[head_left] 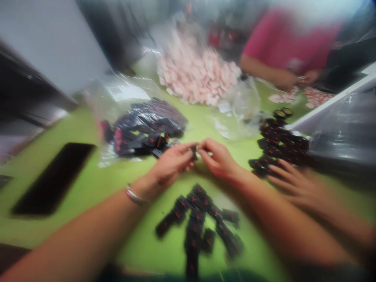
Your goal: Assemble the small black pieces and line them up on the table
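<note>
My left hand (pixel 173 162), with a bracelet at its wrist, pinches a small dark piece (pixel 194 152) between thumb and fingers. Close beside it, my right hand (pixel 216 156) has its fingers pressed together at the piece's right side; what they hold is too small and blurred to name. Below both hands, a loose group of black pieces with red marks (pixel 197 215) lies on the green table (pixel 132 239). Behind my left hand is a clear plastic bag (pixel 129 94) with many dark pieces in and before it.
A pink-white heap (pixel 199 74) lies at the back beside a crumpled clear bag (pixel 243 105). Another person's hand (pixel 293 182) reaches by a black pile (pixel 279 143) at right. A person in pink (pixel 288 43) works behind. A dark rectangle (pixel 54 178) lies left.
</note>
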Tool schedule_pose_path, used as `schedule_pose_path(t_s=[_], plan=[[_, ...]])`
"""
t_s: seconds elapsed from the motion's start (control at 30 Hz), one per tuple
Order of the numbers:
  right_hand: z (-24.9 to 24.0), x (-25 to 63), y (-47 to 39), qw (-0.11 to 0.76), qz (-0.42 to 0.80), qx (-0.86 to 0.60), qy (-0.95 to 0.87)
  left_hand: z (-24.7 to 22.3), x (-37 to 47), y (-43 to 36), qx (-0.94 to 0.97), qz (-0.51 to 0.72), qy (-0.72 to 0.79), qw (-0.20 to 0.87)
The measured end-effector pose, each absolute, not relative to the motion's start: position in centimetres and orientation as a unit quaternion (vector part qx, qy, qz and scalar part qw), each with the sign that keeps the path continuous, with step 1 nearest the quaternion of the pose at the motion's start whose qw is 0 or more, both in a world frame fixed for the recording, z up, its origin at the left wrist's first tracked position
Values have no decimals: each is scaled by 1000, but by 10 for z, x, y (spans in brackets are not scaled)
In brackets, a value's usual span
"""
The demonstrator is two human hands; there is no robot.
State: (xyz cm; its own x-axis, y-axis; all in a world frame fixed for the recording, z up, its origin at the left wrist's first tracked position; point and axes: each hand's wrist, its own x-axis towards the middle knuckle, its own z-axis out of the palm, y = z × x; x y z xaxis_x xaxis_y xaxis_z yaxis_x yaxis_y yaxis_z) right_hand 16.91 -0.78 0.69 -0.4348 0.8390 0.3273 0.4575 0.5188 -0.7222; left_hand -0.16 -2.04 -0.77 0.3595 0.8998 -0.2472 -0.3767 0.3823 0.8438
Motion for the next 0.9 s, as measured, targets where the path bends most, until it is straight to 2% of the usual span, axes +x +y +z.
schedule_pose_path(t_s=[0.3, 0.43, 0.53, 0.6, 0.67, 0.73, 0.8, 0.9], plan=[[4, 168, -10, 319, 237, -420, -816, -12, 0, -22, 391, 438, 384, 713], [5, 164, -12, 342, 267, -434, -789, -16, -1, -21, 419, 446, 388, 689], [9, 162, -15, 358, 362, -487, -710, -16, -3, -20, 433, 441, 395, 680], [12, 163, -16, 334, 467, -514, -637, -14, -4, -20, 441, 433, 386, 685], [16, 167, -14, 299, 556, -504, -589, -11, -4, -21, 440, 431, 367, 697], [21, 173, -10, 297, 588, -483, -577, -8, -3, -21, 429, 443, 350, 705], [25, 183, -2, 331, 557, -493, -580, -6, -3, -20, 411, 462, 350, 703], [27, 198, 12, 360, 403, -567, -621, -6, -3, -17, 375, 481, 382, 694]])
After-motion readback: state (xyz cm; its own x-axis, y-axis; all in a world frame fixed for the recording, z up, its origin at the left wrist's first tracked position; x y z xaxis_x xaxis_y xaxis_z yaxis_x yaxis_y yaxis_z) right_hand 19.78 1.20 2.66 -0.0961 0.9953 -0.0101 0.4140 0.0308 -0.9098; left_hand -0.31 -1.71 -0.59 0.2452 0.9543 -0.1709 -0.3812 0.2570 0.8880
